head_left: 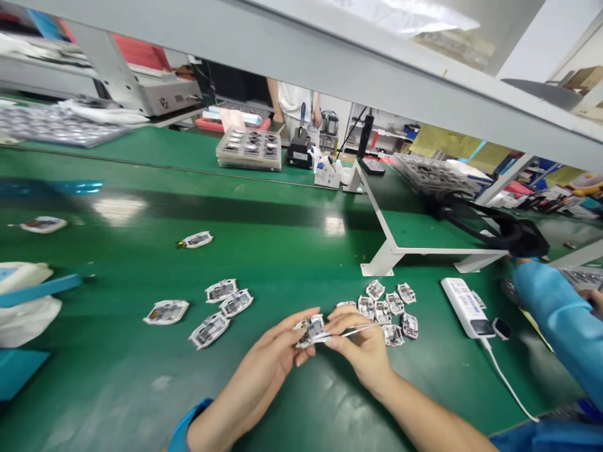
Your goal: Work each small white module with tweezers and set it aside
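Observation:
My left hand (276,355) pinches a small white-edged electronic part (309,329) just above the green table (141,389). My right hand (362,348) meets it from the right and grips thin metal tweezers (355,333) whose tip touches the part. Right behind my hands lies a cluster of several similar parts (389,307). More of these parts (221,307) lie scattered to the left.
A white device with a cable (466,306) lies to the right, beside another person's blue sleeve (560,320). A white metal stand (391,245) rises behind the parts. Stacked trays (249,149) sit at the back. A white and blue object (23,301) lies at the left edge.

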### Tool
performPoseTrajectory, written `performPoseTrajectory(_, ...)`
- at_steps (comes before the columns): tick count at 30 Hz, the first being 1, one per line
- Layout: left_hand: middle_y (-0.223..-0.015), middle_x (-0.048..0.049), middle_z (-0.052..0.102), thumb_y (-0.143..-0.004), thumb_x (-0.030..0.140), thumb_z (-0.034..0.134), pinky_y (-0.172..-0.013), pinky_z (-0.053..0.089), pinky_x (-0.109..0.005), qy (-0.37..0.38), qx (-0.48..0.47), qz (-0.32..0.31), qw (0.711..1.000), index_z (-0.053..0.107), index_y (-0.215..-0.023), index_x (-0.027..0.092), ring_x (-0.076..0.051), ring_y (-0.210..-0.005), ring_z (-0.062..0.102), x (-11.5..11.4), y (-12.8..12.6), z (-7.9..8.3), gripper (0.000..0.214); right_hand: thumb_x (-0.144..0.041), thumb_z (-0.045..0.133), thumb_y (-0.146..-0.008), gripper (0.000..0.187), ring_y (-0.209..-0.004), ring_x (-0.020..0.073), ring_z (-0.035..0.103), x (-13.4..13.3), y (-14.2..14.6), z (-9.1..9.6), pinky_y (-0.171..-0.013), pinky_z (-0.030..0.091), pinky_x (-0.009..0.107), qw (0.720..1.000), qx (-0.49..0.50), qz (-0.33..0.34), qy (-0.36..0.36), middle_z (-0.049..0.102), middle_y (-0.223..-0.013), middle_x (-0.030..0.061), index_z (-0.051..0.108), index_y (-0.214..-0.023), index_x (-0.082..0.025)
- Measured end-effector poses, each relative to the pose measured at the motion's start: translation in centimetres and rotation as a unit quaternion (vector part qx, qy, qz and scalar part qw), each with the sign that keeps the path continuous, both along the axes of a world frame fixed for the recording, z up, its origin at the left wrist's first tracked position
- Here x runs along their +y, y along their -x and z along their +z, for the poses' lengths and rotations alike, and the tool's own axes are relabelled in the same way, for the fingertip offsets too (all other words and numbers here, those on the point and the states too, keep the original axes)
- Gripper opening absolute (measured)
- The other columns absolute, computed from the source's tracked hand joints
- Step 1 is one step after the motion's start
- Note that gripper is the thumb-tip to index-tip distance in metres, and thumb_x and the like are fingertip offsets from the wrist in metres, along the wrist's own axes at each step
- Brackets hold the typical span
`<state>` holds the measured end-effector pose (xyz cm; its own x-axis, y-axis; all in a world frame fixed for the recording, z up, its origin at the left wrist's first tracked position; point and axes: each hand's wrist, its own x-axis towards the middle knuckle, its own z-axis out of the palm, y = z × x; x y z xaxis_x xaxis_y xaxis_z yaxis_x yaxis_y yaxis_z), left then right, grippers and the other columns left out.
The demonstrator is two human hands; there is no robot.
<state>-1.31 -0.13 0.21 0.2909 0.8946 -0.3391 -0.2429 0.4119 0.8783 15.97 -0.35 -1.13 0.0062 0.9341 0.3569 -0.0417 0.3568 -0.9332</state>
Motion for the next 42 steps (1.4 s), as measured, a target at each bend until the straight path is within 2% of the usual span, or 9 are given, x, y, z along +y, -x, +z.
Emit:
performPoseTrajectory(4, -0.095, -0.0069, 0.071, -0.08, 0.033, 0.061, -0.067, 0.048, -0.032, -0.013, 0.05, -0.021, 0.998, 0.068, -0.119, 0.02, -0.019, -0.077, 0.06, 0.1, -0.1, -0.6, 0.041, -0.035, 0.078, -0.08, 0.011, -0.081, 0.0212, 0.068, 0.0, -0.5, 0.5, -0.076, 0.055, 0.037, 0.999, 0.011, 0.047, -0.001, 0.075, -0.077, 0.0033, 0.072, -0.08, -0.025)
performPoseTrajectory(9, -0.082, -0.0015, 0.067, -0.078, 0.033, 0.062, -0.065, 0.046, -0.029, -0.111, 0.129, -0.071, 0.983, 0.064, -0.113, 0.022, -0.017, -0.07, 0.057, -0.1, -0.4, -1.7, 0.036, -0.03, 0.076, -0.08, 0.01, -0.081, 0.0201, 0.068, 0.1, -0.9, 0.5, -0.079, 0.054, 0.036, 0.999, 0.008, -0.039, 0.024, 0.074, -0.08, 0.0029, 0.07, -0.083, -0.023)
performPoseTrajectory(15, -0.084, -0.0018, 0.067, -0.08, 0.032, 0.06, -0.067, 0.047, -0.028, -0.148, 0.125, -0.093, 0.977, 0.061, -0.103, 0.022, -0.019, -0.076, 0.06, -0.4, -1.0, -2.2, 0.026, -0.026, 0.075, -0.081, 0.006, -0.073, 0.0186, 0.068, -0.1, -0.5, 0.4, -0.07, 0.055, 0.032, 0.998, -0.022, -0.044, 0.047, 0.073, -0.076, 0.0012, 0.07, -0.08, -0.022)
performPoseTrajectory(18, -0.087, -0.0026, 0.068, -0.078, 0.034, 0.063, -0.068, 0.047, -0.029, -0.133, 0.12, -0.087, 0.98, 0.062, -0.105, 0.021, -0.02, -0.077, 0.06, -0.4, -1.1, -2.1, 0.03, -0.025, 0.075, -0.081, 0.005, -0.076, 0.0199, 0.069, -0.2, -0.4, 0.5, -0.074, 0.055, 0.035, 0.998, -0.049, -0.036, 0.013, 0.075, -0.077, 0.0028, 0.071, -0.08, -0.022)
performPoseTrajectory(25, -0.086, -0.0023, 0.069, -0.071, 0.032, 0.07, -0.073, 0.046, -0.029, -0.05, 0.074, -0.067, 0.994, 0.065, -0.1, 0.02, -0.019, -0.079, 0.058, -0.4, -1.2, -0.4, 0.032, -0.022, 0.072, -0.085, 0.006, -0.076, 0.0208, 0.072, -0.3, -0.4, 0.6, -0.078, 0.051, 0.04, 0.977, -0.148, 0.016, -0.154, 0.079, -0.079, 0.0021, 0.075, -0.085, -0.027)
performPoseTrajectory(27, -0.083, -0.0017, 0.068, -0.071, 0.034, 0.07, -0.067, 0.044, -0.028, -0.029, 0.073, -0.051, 0.996, 0.066, -0.1, 0.02, -0.018, -0.074, 0.056, -0.4, -1.2, -0.2, 0.032, -0.022, 0.075, -0.083, 0.006, -0.078, 0.0211, 0.072, -0.3, -0.4, 0.5, -0.079, 0.052, 0.039, 0.982, -0.136, 0.012, -0.132, 0.079, -0.08, 0.002, 0.075, -0.085, -0.027)
performPoseTrajectory(30, -0.074, 0.0, 0.063, -0.077, 0.039, 0.065, -0.058, 0.039, -0.026, -0.005, 0.085, -0.019, 0.996, 0.067, -0.099, 0.018, -0.016, -0.066, 0.052, -0.4, -1.2, 0.0, 0.03, -0.021, 0.076, -0.081, 0.007, -0.079, 0.0196, 0.071, -0.1, -0.5, 0.4, -0.076, 0.054, 0.035, 0.998, -0.046, -0.003, -0.033, 0.077, -0.082, 0.0023, 0.073, -0.085, -0.026)
performPoseTrajectory(34, -0.072, -0.0001, 0.063, -0.08, 0.042, 0.062, -0.056, 0.037, -0.025, 0.003, 0.085, 0.004, 0.996, 0.067, -0.099, 0.016, -0.014, -0.062, 0.048, -0.3, -1.0, -0.1, 0.033, -0.02, 0.072, -0.084, 0.005, -0.076, 0.0149, 0.068, 0.1, -0.7, 0.4, -0.073, 0.053, 0.028, 0.995, 0.052, 0.021, 0.078, 0.073, -0.081, -0.0005, 0.069, -0.084, -0.024)
performPoseTrajectory(42, -0.072, 0.0004, 0.062, -0.077, 0.043, 0.068, -0.056, 0.036, -0.025, 0.025, 0.055, 0.007, 0.998, 0.069, -0.097, 0.017, -0.013, -0.062, 0.048, -0.2, -0.9, -0.2, 0.033, -0.026, 0.076, -0.079, 0.011, -0.069, 0.0133, 0.066, 0.4, -0.7, 0.3, -0.067, 0.052, 0.025, 0.981, 0.086, 0.067, 0.163, 0.07, -0.075, -0.0015, 0.067, -0.078, -0.021)
